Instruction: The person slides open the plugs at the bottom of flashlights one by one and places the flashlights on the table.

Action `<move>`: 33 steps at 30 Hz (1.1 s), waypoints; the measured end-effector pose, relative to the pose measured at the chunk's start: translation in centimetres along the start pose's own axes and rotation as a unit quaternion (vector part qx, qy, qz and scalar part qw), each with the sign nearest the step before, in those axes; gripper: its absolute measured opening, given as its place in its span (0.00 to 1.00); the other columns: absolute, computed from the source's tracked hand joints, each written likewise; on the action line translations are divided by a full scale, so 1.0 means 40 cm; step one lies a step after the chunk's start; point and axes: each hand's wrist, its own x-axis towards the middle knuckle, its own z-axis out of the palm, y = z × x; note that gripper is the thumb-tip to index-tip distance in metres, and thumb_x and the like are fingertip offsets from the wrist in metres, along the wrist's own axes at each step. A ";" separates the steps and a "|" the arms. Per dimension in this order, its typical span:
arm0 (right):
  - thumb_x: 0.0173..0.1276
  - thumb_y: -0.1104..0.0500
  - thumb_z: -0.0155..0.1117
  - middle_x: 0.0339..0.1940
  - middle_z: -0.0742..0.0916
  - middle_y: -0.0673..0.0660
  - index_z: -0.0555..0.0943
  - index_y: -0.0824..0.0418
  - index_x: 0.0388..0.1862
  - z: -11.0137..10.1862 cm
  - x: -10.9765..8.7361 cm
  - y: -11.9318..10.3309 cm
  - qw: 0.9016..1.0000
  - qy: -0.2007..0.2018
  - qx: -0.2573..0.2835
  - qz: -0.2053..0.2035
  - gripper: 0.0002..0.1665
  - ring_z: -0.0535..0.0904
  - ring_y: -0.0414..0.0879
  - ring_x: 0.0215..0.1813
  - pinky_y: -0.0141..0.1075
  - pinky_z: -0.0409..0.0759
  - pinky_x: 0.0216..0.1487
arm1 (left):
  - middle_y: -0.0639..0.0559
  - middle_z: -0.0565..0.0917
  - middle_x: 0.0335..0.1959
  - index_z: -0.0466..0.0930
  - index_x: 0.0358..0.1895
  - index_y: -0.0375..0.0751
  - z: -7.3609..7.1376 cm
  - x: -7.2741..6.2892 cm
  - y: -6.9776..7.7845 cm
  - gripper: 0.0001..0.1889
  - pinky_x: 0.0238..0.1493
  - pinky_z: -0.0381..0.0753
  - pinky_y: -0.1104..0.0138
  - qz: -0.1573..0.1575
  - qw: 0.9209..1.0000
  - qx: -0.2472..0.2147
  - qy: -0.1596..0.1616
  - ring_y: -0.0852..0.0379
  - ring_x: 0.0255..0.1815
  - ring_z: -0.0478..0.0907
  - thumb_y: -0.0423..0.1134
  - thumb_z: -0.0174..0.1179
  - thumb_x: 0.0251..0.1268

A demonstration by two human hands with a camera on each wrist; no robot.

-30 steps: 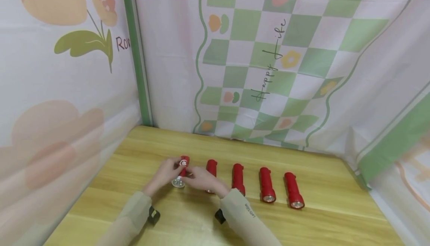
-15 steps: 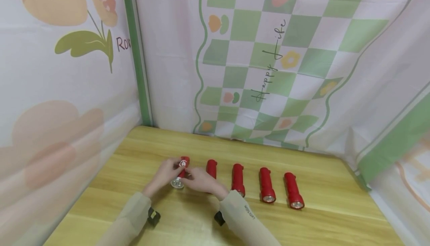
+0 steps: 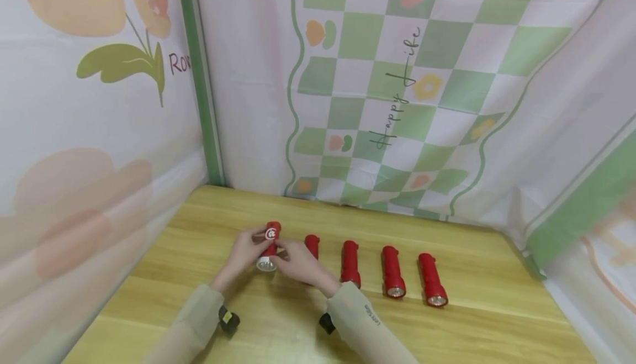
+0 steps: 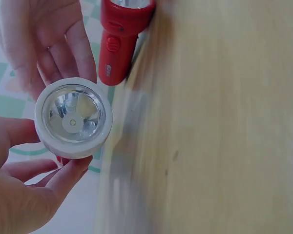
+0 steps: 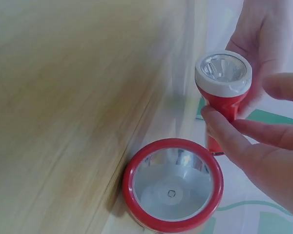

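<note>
In the head view my left hand holds a red flashlight with a white-rimmed lens and a white round mark on its body. Its lens faces back toward me. The left wrist view shows the left hand with thumb and fingers on either side of the flashlight head. My right hand is on the other side. In the right wrist view, a fairly straight finger of the right hand touches the flashlight below its head, while the thumb stands apart.
Several red flashlights lie in a row on the wooden table: one partly behind the right hand, then others to the right. Patterned curtains enclose the table at the back and sides.
The held flashlight has moved slightly up and away from me, and its lens end has shifted a little right. Both hands stay at it. The row of flashlights lies as before.
</note>
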 end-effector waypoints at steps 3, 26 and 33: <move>0.71 0.60 0.60 0.62 0.83 0.65 0.73 0.69 0.66 -0.001 -0.002 0.001 1.000 0.018 0.011 0.007 0.27 0.86 0.55 0.54 0.38 0.86 0.53 | 0.29 0.81 0.57 0.72 0.64 0.27 0.003 0.004 0.006 0.25 0.54 0.86 0.55 -0.036 0.999 -0.027 0.006 0.35 0.56 0.82 0.30 0.62 0.64; 0.60 0.63 0.73 0.55 0.84 0.66 0.77 0.67 0.61 -0.011 -0.008 -0.011 0.993 0.100 0.057 0.033 0.30 0.87 0.58 0.47 0.41 0.88 0.46 | 0.29 0.79 0.60 0.71 0.66 0.29 0.006 0.004 0.026 0.30 0.53 0.86 0.55 -0.043 0.996 -0.071 0.034 0.34 0.58 0.80 0.28 0.66 0.58; 0.59 0.65 0.74 0.58 0.82 0.67 0.72 0.68 0.66 -0.020 -0.022 -0.006 0.992 0.097 0.076 0.038 0.36 0.85 0.59 0.51 0.45 0.87 0.50 | 0.30 0.81 0.57 0.70 0.67 0.29 0.005 0.005 0.035 0.33 0.54 0.86 0.56 -0.057 0.995 -0.080 0.025 0.35 0.57 0.80 0.30 0.68 0.56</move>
